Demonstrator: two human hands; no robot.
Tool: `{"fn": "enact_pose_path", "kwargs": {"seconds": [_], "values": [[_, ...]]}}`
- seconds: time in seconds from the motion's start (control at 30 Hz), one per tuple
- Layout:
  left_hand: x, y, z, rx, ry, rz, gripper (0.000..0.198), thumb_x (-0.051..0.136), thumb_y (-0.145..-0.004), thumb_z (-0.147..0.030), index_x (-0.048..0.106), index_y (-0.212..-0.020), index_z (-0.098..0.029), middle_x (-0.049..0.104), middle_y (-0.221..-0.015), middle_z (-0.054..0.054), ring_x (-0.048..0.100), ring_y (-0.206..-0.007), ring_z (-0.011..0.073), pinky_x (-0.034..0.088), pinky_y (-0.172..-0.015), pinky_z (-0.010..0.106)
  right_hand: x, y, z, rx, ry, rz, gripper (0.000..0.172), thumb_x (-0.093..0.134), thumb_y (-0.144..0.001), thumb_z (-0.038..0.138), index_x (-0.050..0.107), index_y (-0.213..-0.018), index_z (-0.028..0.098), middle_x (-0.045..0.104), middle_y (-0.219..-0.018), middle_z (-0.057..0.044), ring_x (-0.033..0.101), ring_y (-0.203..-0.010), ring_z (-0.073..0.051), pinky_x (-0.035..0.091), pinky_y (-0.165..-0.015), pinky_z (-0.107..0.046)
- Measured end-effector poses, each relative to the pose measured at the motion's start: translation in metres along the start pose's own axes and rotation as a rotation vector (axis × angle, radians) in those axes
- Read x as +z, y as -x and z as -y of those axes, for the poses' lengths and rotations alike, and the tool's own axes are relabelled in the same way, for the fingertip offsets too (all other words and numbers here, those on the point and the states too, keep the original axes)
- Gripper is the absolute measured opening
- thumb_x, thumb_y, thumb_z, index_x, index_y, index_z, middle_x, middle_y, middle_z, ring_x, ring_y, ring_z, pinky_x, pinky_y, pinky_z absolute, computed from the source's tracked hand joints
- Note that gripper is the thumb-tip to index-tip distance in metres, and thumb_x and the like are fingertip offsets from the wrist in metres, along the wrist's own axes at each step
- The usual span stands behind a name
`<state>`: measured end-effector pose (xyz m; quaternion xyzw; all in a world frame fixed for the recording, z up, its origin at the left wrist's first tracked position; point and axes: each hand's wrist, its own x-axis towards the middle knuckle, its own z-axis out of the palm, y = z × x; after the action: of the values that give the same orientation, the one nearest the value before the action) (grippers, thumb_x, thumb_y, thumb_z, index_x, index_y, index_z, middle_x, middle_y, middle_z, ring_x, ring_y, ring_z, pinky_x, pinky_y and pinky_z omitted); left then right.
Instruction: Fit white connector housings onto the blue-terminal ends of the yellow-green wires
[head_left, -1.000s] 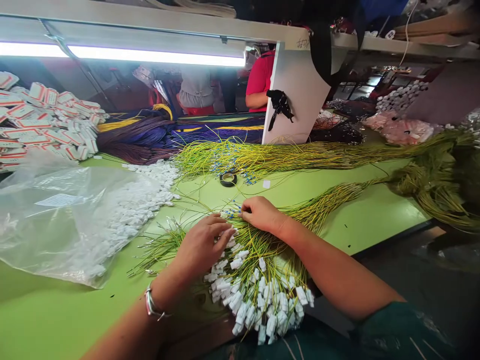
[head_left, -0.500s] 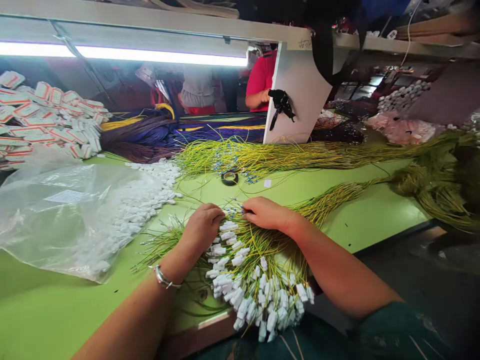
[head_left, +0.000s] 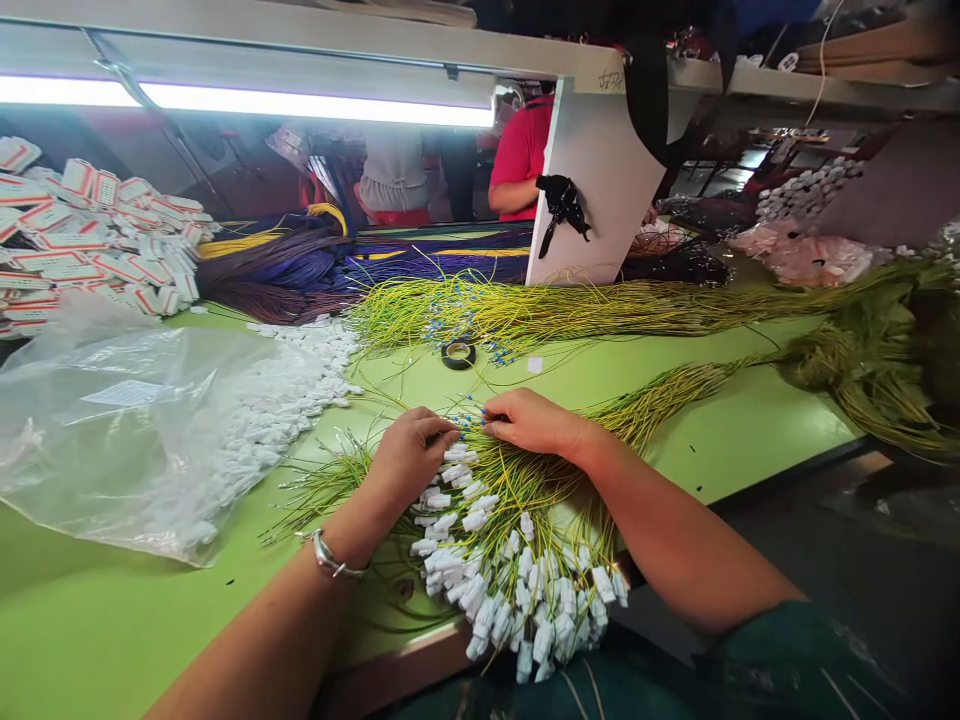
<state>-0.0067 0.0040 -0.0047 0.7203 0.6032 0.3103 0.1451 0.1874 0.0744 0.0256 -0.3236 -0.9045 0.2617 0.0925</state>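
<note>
My left hand [head_left: 412,450] is pinched at the fingertips beside the blue-tipped wire ends; what it holds is too small to make out. Close on its right, my right hand [head_left: 536,422] has thumb and finger closed on a thin yellow-green wire among those blue terminals [head_left: 468,410]. Under and below both hands a bundle of yellow-green wires [head_left: 536,475] fans toward me. Many of its ends carry white plastic connectors [head_left: 487,600], some hanging over the table's front edge. Left of my left hand lie bare-looking wire ends [head_left: 322,480].
A clear plastic bag [head_left: 135,430] spills loose white connectors [head_left: 292,385] at left. Behind my hands are a roll of black tape [head_left: 458,354] and a long wire bundle [head_left: 585,310]. Labelled white pieces [head_left: 97,235] are heaped far left. Another person [head_left: 517,160] stands beyond the white divider [head_left: 600,190].
My left hand has shifted slightly right, toward my right fingertips. My right hand has barely moved, and the connectors lie as before.
</note>
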Motion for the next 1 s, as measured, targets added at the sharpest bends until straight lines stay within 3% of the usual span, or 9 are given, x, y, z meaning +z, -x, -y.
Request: {"fn": "enact_pose_path", "kwargs": {"seconds": [0.2, 0.3, 0.57, 0.73, 0.87, 1.0], "values": [[-0.002, 0.0, 0.001, -0.003, -0.031, 0.002, 0.018, 0.054, -0.082, -0.025, 0.071, -0.079, -0.019, 0.065, -0.076, 0.005, 0.059, -0.077, 0.0187, 0.045, -0.071, 0.031, -0.005, 0.0, 0.003, 0.096, -0.15, -0.108, 0.011, 0.053, -0.079, 0.018, 0.057, -0.07, 0.012, 0.051, -0.063, 0.003, 0.041, -0.059, -0.008, 0.028, -0.055, -0.02], [-0.004, 0.003, 0.004, 0.038, -0.018, 0.015, 0.017, 0.056, -0.081, -0.026, 0.072, -0.077, -0.02, 0.065, -0.076, 0.004, 0.059, -0.076, 0.0185, 0.046, -0.071, 0.031, -0.002, -0.001, 0.005, 0.168, -0.272, -0.091, 0.01, 0.054, -0.077, 0.019, 0.061, -0.08, 0.012, 0.053, -0.064, 0.003, 0.042, -0.058, -0.008, 0.03, -0.055, -0.019], [-0.017, 0.017, 0.002, 0.205, -0.142, 0.141, 0.027, 0.048, -0.083, -0.019, 0.073, -0.094, -0.021, 0.069, -0.096, 0.006, 0.061, -0.087, 0.0197, 0.048, -0.078, 0.032, 0.015, -0.003, 0.015, 0.199, 0.006, -0.064, 0.017, 0.058, -0.077, 0.028, 0.07, -0.082, 0.017, 0.062, -0.066, -0.001, 0.047, -0.059, -0.01, 0.029, -0.055, -0.022], [-0.022, 0.018, -0.01, 0.24, -0.199, 0.178, 0.029, 0.046, -0.081, -0.016, 0.073, -0.089, -0.024, 0.07, -0.087, 0.006, 0.063, -0.085, 0.0202, 0.05, -0.079, 0.031, 0.017, -0.003, 0.02, 0.213, 0.08, 0.004, 0.017, 0.06, -0.076, 0.031, 0.07, -0.082, 0.018, 0.066, -0.075, -0.003, 0.05, -0.063, -0.012, 0.029, -0.056, -0.022], [-0.023, 0.019, -0.01, 0.246, -0.172, 0.188, 0.026, 0.048, -0.081, -0.019, 0.073, -0.085, -0.025, 0.07, -0.082, 0.005, 0.064, -0.083, 0.0198, 0.05, -0.08, 0.031, 0.016, -0.005, 0.018, 0.229, 0.074, 0.043, 0.018, 0.06, -0.075, 0.032, 0.066, -0.072, 0.016, 0.059, -0.065, -0.001, 0.043, -0.058, -0.01, 0.027, -0.053, -0.022], [-0.023, 0.019, -0.008, 0.236, -0.16, 0.18, 0.025, 0.048, -0.08, -0.02, 0.073, -0.083, -0.026, 0.071, -0.083, 0.005, 0.064, -0.082, 0.0198, 0.05, -0.08, 0.031, 0.016, -0.007, 0.009, 0.211, -0.131, 0.022, 0.022, 0.056, -0.077, 0.031, 0.057, -0.063, 0.013, 0.045, -0.056, 0.004, 0.036, -0.056, -0.008, 0.025, -0.052, -0.021]]}}
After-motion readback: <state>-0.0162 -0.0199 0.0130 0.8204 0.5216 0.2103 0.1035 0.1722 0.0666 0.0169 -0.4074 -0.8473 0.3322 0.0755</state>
